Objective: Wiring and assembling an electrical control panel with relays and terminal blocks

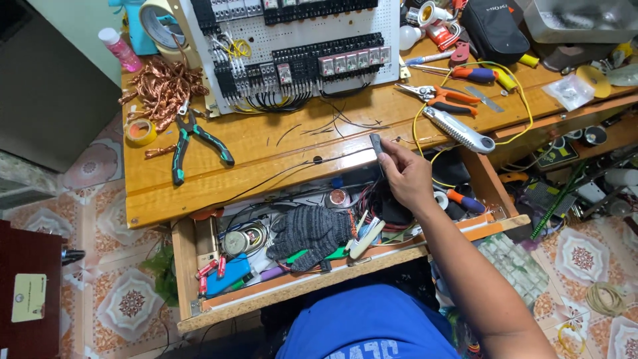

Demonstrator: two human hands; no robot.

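Fingers of your right hand (407, 174) pinch a small dark grey block (377, 144) at the front part of the wooden workbench (199, 179), just above the open drawer (279, 292); a thin black wire (292, 170) trails left from near the block across the wood. Your left hand is out of view, so I cannot tell what it is doing.

Behind your hand stands a white perforated panel (332, 36) with rows of black terminal blocks and relays wired along it. At the far left corner sit a pink bottle (119, 48) with a white cap and a big roll of beige tape (159, 23); a smaller yellow tape roll (140, 131) lies beside the tangle of copper wire (163, 86). Green-handled pliers (193, 143) rest on the left of the bench. To your right lie orange-handled pliers (442, 98), a silver utility knife (458, 129) and a clear plastic bag (568, 90) of small parts, with a black pouch (495, 30) further back. On the floor at lower left, a dark red cabinet (26, 292) carries a pale yellow rectangular label (28, 298).

Bare wood between the green pliers and your hand gives open room; the front edge drops straight to the drawer, which is crowded with a grey knit glove (312, 233) and loose tools.
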